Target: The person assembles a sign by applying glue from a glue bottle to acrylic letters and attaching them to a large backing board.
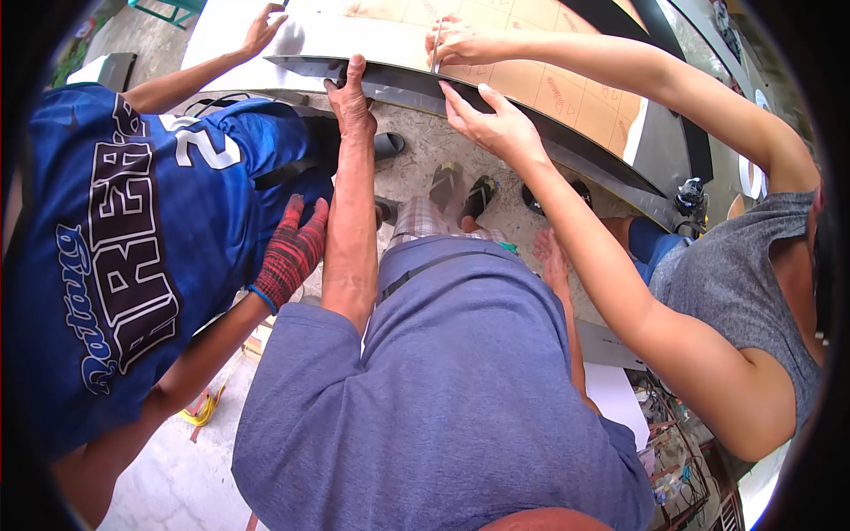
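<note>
My left hand (354,104) is closed on the edge of a long, dark, curved strip (403,84), its thumb upright against the near side. The strip runs along the near edge of a brown-papered sheet (567,84). My right hand (553,258) hangs low beside my body, slightly blurred, fingers apart and holding nothing I can see. To the right, a co-worker in a grey shirt has one hand (496,124) touching the strip's near side. That person's other hand (459,42) holds a thin metal piece (436,46) upright at the strip's top edge.
At left stands a co-worker in a blue jersey (168,230), with a red-gloved hand (297,252) close to my left forearm. Their bare hand (263,28) is over the white sheet. Feet in slippers (478,196) are below. Wires and a frame (677,451) lie lower right.
</note>
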A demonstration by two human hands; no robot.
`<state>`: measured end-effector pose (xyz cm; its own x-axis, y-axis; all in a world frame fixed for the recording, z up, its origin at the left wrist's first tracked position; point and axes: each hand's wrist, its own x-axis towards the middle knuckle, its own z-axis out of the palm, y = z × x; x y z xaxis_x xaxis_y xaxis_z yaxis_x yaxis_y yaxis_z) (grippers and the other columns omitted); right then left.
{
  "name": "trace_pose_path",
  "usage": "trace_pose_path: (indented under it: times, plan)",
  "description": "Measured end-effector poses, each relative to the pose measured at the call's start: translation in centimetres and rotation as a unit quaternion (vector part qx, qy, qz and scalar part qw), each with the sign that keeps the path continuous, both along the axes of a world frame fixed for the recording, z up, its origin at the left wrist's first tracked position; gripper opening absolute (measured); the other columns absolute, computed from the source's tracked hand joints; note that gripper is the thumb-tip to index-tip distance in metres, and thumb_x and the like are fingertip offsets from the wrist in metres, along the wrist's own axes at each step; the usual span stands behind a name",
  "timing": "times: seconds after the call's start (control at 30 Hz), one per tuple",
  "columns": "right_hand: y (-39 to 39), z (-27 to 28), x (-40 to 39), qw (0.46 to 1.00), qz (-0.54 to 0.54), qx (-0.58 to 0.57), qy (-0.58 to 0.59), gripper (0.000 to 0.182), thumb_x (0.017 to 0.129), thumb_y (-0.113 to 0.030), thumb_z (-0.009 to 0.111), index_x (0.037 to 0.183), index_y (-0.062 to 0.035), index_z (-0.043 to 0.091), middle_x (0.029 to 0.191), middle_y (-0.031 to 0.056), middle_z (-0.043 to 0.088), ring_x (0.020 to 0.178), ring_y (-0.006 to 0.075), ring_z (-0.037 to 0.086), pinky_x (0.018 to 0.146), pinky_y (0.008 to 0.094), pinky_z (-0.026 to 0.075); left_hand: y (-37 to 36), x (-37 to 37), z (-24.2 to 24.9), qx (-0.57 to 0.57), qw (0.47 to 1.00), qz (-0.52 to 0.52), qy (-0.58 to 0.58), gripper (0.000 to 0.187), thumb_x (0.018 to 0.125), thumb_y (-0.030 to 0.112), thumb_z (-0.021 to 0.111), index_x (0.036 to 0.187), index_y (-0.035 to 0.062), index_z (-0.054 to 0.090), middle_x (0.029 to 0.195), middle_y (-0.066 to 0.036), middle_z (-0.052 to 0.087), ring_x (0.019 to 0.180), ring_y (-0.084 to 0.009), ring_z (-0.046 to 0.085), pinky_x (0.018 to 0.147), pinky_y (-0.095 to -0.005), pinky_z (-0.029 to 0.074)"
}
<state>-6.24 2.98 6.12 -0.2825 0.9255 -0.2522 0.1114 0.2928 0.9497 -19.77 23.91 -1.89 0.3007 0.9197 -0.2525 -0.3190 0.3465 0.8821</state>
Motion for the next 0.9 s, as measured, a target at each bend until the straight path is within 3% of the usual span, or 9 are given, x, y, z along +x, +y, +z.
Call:
trace_pose_path:
  times: [0.23,0.3,0.6,0.9]
  plan:
    - [0.6,-0.4,0.2,1.000,-0.006,0.003,0.027,0.056,0.091,-0.004,0.066,0.142,0.0032,0.041,0.138,0.0153,0.043,0.138,0.0275,0.040,0.119,0.0365,0.033,1.0,0.3,-0.9,-0.009,1.000,-0.006,0.021,0.132,0.063,0.046,0.093,0.152,-0.0087,0.012,0.137,-0.020,0.049,0.124,-0.0306,0.050,0.103,-0.0462,0.040]
    - [0.8,0.1,0.0,0.999,-0.002,-0.022,-0.028,0.056,0.091,-0.004,0.066,0.141,0.0026,0.041,0.137,0.0148,0.044,0.138,0.0279,0.040,0.119,0.0368,0.033,1.0,0.3,-0.9,-0.014,1.000,-0.009,0.027,0.138,0.063,0.047,0.093,0.153,-0.0097,0.006,0.139,-0.021,0.048,0.126,-0.0315,0.049,0.104,-0.0472,0.039]
    - [1.3,-0.2,0.3,1.000,0.004,-0.023,-0.014,0.052,0.091,-0.003,0.065,0.139,0.0013,0.044,0.136,0.0131,0.045,0.140,0.0302,0.038,0.118,0.0355,0.035,0.4,0.4,-0.7,-0.021,0.999,0.006,0.029,0.146,0.061,0.057,0.092,0.156,-0.0036,-0.001,0.142,-0.019,0.046,0.123,-0.0314,0.051,0.098,-0.0515,0.042]
    - [0.8,-0.9,0.9,0.999,0.003,0.014,0.053,0.050,0.092,-0.003,0.064,0.138,0.0018,0.045,0.134,0.0135,0.045,0.139,0.0300,0.039,0.117,0.0351,0.036,-0.1,0.0,-1.8,-0.010,1.000,0.015,0.017,0.131,0.061,0.073,0.082,0.153,0.0045,0.018,0.145,-0.015,0.041,0.132,-0.0294,0.041,0.100,-0.0550,0.036]
